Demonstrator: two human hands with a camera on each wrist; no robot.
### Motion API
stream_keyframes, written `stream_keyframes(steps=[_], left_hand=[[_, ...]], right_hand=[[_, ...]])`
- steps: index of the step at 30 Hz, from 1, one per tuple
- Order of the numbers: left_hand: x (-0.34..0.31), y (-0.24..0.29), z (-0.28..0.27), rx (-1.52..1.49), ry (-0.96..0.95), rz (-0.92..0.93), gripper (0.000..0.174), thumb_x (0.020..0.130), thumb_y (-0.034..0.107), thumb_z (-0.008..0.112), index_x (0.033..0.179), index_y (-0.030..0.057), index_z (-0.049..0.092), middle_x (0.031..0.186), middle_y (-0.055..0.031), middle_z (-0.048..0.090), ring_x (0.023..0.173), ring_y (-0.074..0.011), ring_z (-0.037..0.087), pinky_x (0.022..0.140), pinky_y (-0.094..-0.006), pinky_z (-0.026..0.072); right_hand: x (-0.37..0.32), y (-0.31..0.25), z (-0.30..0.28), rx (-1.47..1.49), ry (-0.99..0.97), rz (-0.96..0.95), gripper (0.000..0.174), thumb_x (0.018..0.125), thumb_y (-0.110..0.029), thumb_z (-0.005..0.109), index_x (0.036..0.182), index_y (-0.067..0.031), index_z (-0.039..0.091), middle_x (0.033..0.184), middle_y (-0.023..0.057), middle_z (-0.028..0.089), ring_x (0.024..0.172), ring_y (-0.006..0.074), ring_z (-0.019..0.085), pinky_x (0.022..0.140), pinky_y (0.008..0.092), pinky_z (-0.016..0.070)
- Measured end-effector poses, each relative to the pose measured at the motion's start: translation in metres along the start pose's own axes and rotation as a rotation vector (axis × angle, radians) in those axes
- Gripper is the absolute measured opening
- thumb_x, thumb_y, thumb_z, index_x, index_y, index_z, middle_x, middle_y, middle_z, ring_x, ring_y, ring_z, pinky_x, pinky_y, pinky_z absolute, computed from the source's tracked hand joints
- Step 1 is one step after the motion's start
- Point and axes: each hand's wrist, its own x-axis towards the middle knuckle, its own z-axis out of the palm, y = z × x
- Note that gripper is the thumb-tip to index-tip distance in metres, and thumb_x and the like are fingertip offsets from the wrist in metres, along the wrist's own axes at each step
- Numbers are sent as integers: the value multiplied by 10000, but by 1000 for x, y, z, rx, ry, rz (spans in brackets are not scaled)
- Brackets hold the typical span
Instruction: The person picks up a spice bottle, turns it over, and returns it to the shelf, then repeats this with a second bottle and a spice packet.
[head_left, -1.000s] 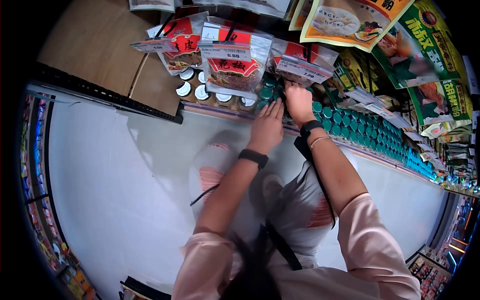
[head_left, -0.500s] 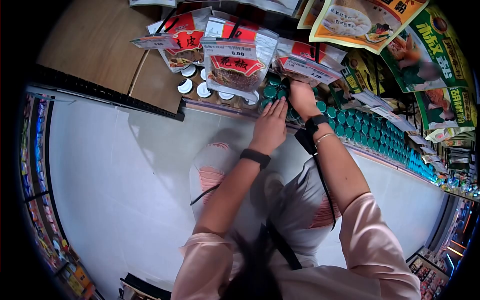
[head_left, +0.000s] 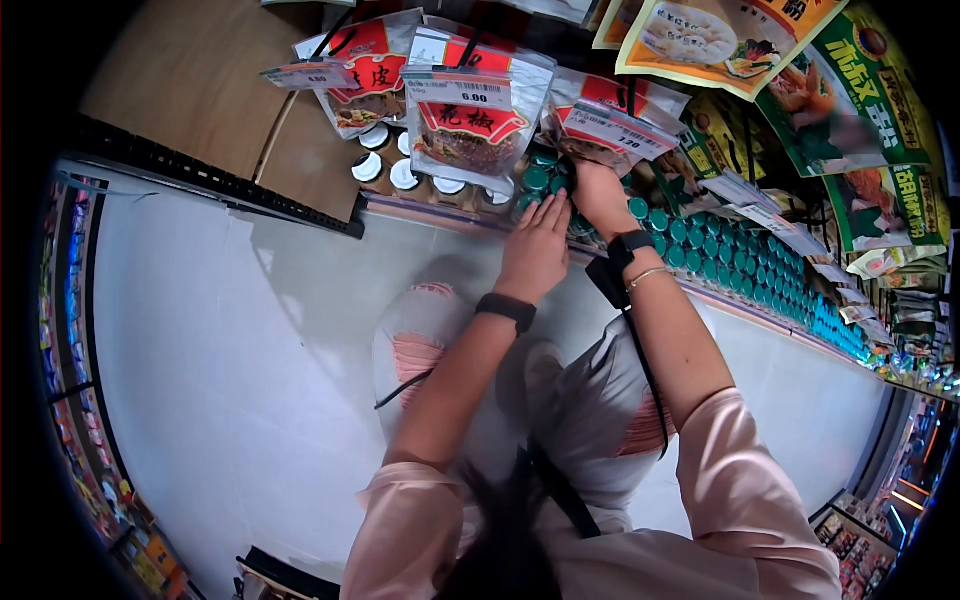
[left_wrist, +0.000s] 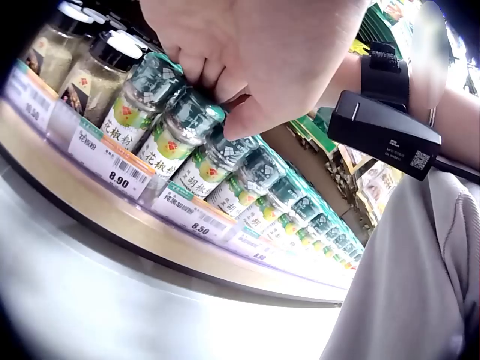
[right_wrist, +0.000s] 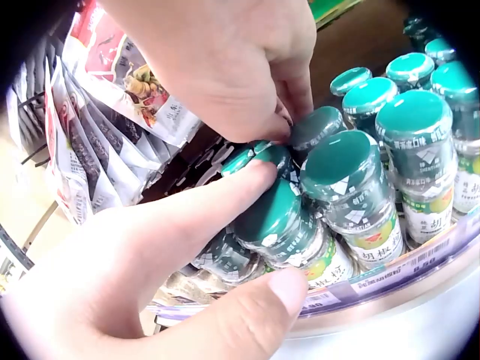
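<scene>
My left hand (head_left: 533, 250) lies with straight fingers on the green caps of the spice jars (right_wrist: 343, 169) at the shelf's front. In the right wrist view, its index finger rests on one cap, with the thumb in front of that jar. My right hand (head_left: 602, 200) reaches down just behind, under a hanging spice packet (head_left: 615, 125). Its fingers (right_wrist: 292, 86) point down beside a darker cap (right_wrist: 319, 126); the fingertips are hidden, and I cannot tell whether they hold that jar. The left wrist view shows the jars' labelled fronts beneath my left hand.
White-capped bottles (head_left: 404, 180) stand left of the green-capped row, which runs on to the right. Packets (head_left: 470, 110) hang low over the jars, with larger bags (head_left: 715, 40) at upper right. Price tags (left_wrist: 120, 172) line the shelf lip. A wooden shelf (head_left: 190, 90) is farther left.
My right hand has shifted slightly right and deeper under the hanging packet, its fingers now more covered. My left hand stays on the caps almost unmoved.
</scene>
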Motion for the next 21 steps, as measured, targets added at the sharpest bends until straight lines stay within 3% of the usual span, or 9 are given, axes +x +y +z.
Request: stream_keyframes(steps=[8,11,14,17,21], left_hand=[[-1,-2,2,-24,-19,-11,634,822,126,600,1418,11,416,1508,-119,383,1383,-239,376,1168,-397,249],[1,-7,-2,-78,-49,-28,621,850,123,579,1438,40,398,1523,-92,366,1407,-233,338,1169,-407,244],[0,-9,-6,-110,-12,-34,605,859,117,567,1435,37,401,1523,-93,364,1405,-237,339,1166,-412,249],[-2,-8,-8,-84,-11,-36,591,865,117,559,1431,38,407,1522,-91,365,1405,-238,338,1165,-416,253],[-4,-9,-4,-106,12,-16,589,847,111,571,1409,12,422,1489,-137,401,1386,-277,366,1152,-459,269]], right_hand=[[-10,-1,-8,47,25,14,500,728,-53,659,1215,-9,552,1173,259,602,1061,420,594,892,461,503],[-13,3,-14,74,-93,62,487,719,-32,635,1194,33,551,1170,276,597,1086,420,583,913,463,489],[-14,15,-3,78,-23,-10,462,716,-27,609,1169,55,560,1160,288,597,1100,421,575,924,460,479],[-15,9,-10,86,-107,98,450,721,-46,600,1160,52,571,1154,293,596,1106,424,565,935,462,467],[-15,12,-1,35,13,30,446,725,-64,598,1160,35,580,1163,280,598,1106,434,552,949,466,452]])
